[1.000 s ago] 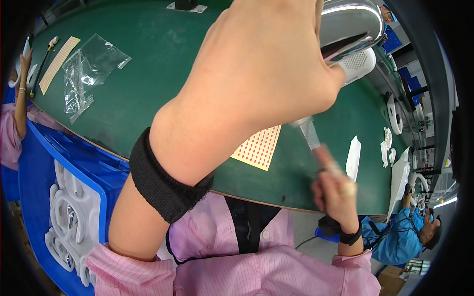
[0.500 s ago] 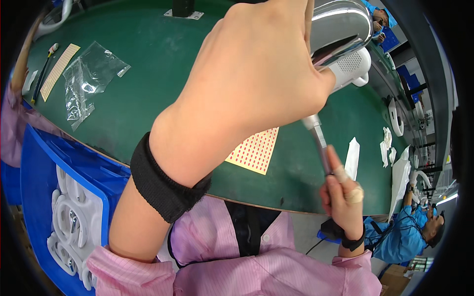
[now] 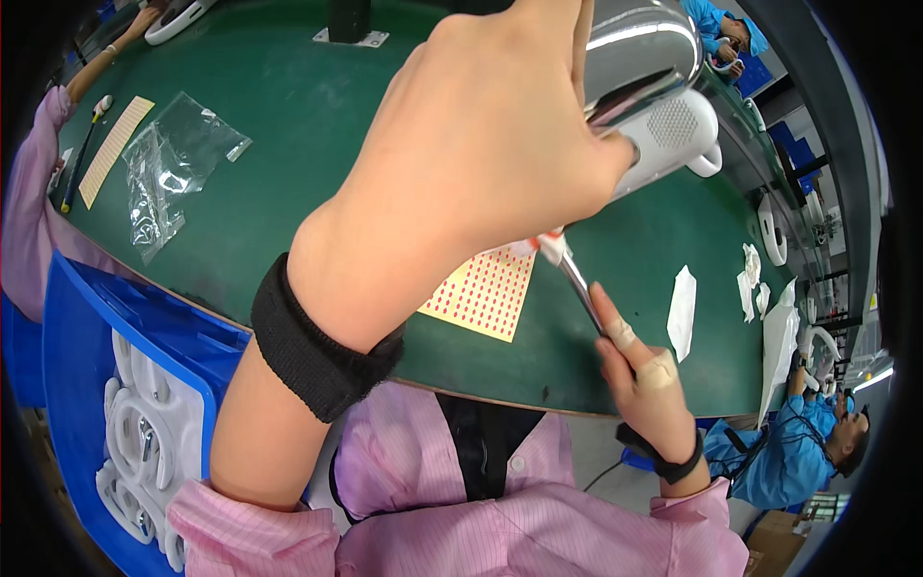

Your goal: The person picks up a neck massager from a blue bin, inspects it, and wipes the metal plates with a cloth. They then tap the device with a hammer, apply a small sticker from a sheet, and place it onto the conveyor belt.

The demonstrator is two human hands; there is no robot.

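Observation:
My left hand [image 3: 471, 144] reaches large across the middle, fingers closed on a device with a glossy chrome cover [image 3: 639, 43] and a white speaker end [image 3: 668, 125] full of small holes. Most of its fingertips are hidden behind the hand and the device. In my right hand [image 3: 654, 389] is a slim metal rod tool [image 3: 582, 284] with a white and reddish tip. That tip is just under the left hand, partly covered by it; whether it touches the device I cannot tell. Tape strips wrap two right-hand fingers. Below the left hand lies a yellow sticker sheet [image 3: 486, 298] with red dots.
On the green table [image 3: 317, 125] lie a clear plastic bag [image 3: 183, 144], a sticker strip [image 3: 115, 154], a cotton-tipped stick [image 3: 87, 154] and white paper [image 3: 682, 313]. A blue bin [image 3: 144, 298] of white parts stands lower left. Co-workers sit left and right.
My right hand and the rod tool have moved left, the tip now showing red and lying closer under my left hand. The left hand and device have shifted slightly left.

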